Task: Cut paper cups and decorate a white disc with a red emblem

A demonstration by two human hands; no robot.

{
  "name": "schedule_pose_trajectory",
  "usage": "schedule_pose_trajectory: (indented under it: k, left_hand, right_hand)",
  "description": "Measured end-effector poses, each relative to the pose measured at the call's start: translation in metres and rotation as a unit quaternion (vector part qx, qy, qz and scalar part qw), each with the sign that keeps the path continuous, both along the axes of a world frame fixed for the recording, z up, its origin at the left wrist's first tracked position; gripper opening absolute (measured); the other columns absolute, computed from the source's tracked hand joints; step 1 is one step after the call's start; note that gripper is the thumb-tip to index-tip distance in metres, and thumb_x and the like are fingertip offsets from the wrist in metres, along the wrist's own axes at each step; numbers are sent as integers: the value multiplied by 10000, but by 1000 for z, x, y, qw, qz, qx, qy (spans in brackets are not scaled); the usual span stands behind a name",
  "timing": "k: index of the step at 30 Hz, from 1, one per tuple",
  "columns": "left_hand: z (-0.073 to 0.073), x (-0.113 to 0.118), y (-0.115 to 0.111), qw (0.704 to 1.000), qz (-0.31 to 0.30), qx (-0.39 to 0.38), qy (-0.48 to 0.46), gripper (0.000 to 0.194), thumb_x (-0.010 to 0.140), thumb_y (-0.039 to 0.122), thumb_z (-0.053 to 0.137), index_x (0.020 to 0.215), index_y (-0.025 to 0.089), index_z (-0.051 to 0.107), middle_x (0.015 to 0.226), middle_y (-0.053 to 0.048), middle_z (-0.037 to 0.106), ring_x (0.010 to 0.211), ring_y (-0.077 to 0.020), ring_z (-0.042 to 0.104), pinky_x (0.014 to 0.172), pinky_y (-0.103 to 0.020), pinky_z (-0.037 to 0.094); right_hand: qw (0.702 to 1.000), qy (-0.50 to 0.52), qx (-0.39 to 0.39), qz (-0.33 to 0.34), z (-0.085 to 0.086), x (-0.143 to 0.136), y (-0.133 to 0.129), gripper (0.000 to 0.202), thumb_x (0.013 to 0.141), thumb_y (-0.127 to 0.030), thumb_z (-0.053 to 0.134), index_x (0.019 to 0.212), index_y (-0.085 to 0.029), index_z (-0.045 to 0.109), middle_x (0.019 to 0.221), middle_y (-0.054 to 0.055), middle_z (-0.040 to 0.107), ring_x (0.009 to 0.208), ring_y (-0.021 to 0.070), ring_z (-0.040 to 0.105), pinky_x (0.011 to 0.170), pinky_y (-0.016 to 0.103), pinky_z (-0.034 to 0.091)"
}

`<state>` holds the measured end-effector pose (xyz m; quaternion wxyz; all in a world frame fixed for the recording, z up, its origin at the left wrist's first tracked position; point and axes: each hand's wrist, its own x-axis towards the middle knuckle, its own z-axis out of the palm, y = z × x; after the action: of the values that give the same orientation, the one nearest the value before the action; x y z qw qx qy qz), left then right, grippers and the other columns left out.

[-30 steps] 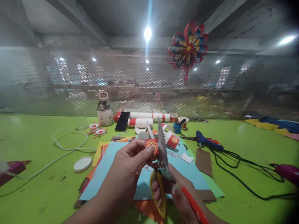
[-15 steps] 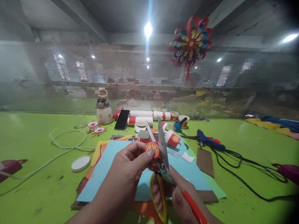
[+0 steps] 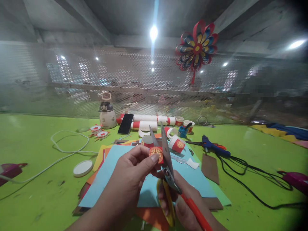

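Observation:
Between thumb and fingers, my left hand (image 3: 132, 173) pinches a small red piece of paper (image 3: 156, 154) with a gold round pattern. My right hand (image 3: 185, 199) is wrapped round a pair of scissors (image 3: 169, 173) with one red and one yellow handle. The blades point up and away, slightly apart, their near part right at the right edge of the red piece. Below both hands lies a sheet of light blue paper (image 3: 103, 179) on a stack of coloured sheets. Just beyond them, a red-and-white paper cup (image 3: 177, 143) lies tilted, and another cup (image 3: 147, 140) stands partly behind my fingers.
A blue glue gun (image 3: 214, 147) with a black cord lies at right. White-and-red paper tubes (image 3: 149, 118), a phone (image 3: 125, 124), a blue jar (image 3: 182, 132) and a bottle (image 3: 107, 115) stand farther back. At left are a white lid (image 3: 83, 168) and a white cable (image 3: 64, 152).
The scissor blades and handles have come slightly closer together and shifted a little at the edge of the red piece. My left hand keeps its pinch nearly in place.

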<state>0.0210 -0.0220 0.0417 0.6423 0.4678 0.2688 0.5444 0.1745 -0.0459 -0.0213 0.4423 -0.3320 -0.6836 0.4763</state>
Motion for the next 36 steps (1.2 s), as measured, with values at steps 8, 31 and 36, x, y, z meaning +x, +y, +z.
schedule_pose_trajectory:
  k: [8,31,36]
  left_hand:
    - [-1,-2,1,1000,11,7,10,145,764,248,745,692,162,652,697,2,623,642,-97,528,624,-221,432]
    - [-2,-8,4,999,8,28,40,148,782,269,730,713,160,658,713,4,598,652,-102,497,635,-238,396]
    - [-1,-8,4,999,4,27,36,150,785,270,728,713,158,657,707,1,602,651,-105,501,629,-239,401]
  right_hand:
    - [999,-25,-19,-30,-9,0,5,663,785,-760,488,1153,-211,538,697,-8,471,623,158,493,524,275,425]
    - [999,-13,-29,-20,3,1,-3,729,775,-826,385,1111,-193,523,689,-15,456,560,115,437,483,236,409]
    - [999,-14,-38,-19,6,1,-8,759,760,-835,396,1138,-187,503,700,-10,468,573,122,456,482,238,413]
